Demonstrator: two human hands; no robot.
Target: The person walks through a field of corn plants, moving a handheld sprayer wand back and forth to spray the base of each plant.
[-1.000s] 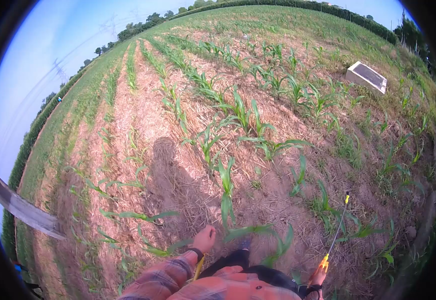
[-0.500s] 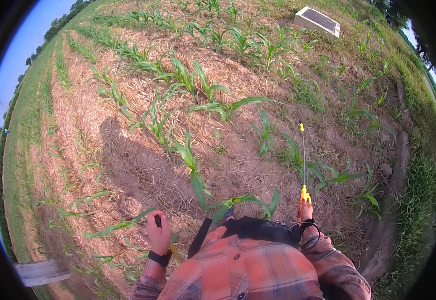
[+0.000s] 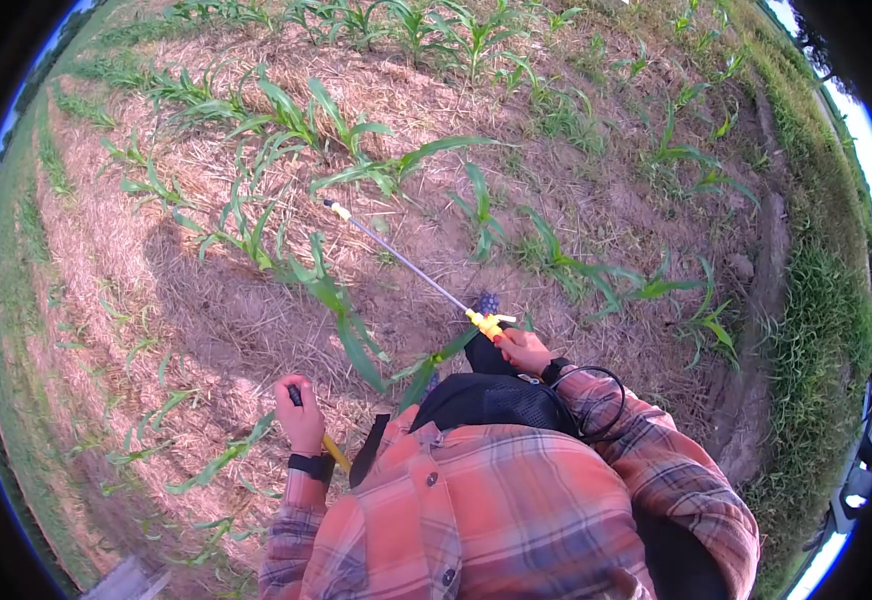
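A: Where's the wand (image 3: 411, 265)?
B: Right hand (image 3: 524, 353) grips it, angled over soil (image 3: 418, 330) — left hand (image 3: 301, 418) clutches a black knob (image 3: 295, 396).
A: Anything in the way?
B: Corn (image 3: 330, 294) — between left hand and wand tip.

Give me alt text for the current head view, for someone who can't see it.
The right hand holds a yellow-handled spray wand angled forward and left over straw-strewn soil with young green plants. The left hand grips a black handle; a plaid shirt shows below.
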